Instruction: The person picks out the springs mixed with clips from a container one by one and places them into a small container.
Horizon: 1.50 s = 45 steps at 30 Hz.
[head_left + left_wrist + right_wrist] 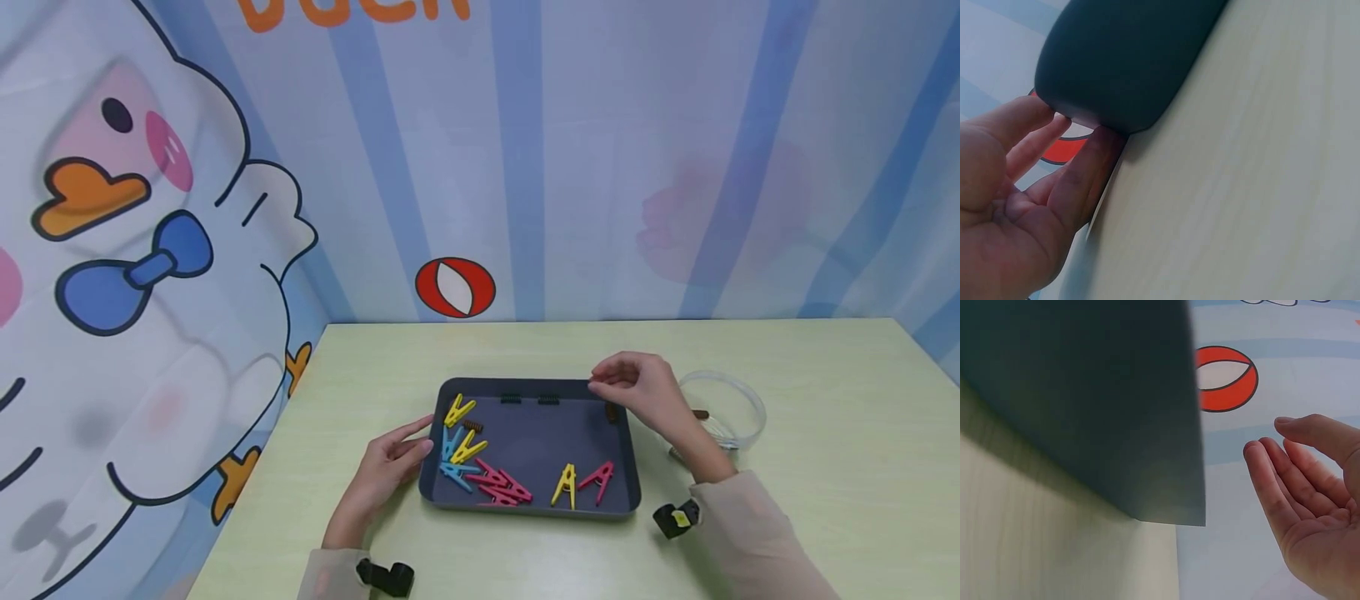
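A dark grey tray lies on the table. In it are yellow clothespins, pink clothespins and blue clothespins, mostly along the left and front. Two dark coil-like pieces sit by the back wall, a brown one among the left clothespins, another brown piece at the right wall. My left hand touches the tray's left outer wall with fingertips and thumb. Over the back right corner is my right hand; the right wrist view shows a gap between thumb and fingers, with nothing held.
Behind my right wrist, a coiled clear tube or cord lies on the pale table. A printed fabric backdrop with a cartoon duck rises along the back and left edges.
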Motion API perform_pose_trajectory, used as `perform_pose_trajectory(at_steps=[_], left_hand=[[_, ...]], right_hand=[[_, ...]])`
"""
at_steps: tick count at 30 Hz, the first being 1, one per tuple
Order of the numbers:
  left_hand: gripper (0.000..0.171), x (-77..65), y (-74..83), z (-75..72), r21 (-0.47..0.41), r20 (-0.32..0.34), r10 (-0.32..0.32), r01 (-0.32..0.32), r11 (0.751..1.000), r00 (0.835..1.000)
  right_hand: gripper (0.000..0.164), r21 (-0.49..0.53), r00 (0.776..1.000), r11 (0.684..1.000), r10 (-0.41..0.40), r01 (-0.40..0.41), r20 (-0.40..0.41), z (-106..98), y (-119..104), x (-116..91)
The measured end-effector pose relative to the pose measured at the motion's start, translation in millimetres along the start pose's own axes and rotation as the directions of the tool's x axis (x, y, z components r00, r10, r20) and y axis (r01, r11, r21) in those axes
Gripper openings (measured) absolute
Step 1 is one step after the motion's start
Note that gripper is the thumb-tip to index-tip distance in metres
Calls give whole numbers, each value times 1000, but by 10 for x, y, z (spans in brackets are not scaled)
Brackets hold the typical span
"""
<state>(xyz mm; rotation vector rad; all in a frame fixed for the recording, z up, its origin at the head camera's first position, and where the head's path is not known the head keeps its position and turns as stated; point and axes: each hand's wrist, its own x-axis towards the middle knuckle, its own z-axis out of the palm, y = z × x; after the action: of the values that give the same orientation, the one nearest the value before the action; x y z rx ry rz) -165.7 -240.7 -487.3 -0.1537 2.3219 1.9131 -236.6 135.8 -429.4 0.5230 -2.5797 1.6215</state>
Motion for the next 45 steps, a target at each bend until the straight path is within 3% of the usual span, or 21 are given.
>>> perform_pose_trajectory(at_steps=[13,45], left_hand=[[43,10,4,8,5,-5,-1,1,1000,1000],[43,6,-8,-3,-12,2,2,-2,1000,1000]], right_hand=[[16,-77,1000,997,-30,29,-1,28,75,-1],[24,-221,998,975,19,-6,56,101,120,-9]])
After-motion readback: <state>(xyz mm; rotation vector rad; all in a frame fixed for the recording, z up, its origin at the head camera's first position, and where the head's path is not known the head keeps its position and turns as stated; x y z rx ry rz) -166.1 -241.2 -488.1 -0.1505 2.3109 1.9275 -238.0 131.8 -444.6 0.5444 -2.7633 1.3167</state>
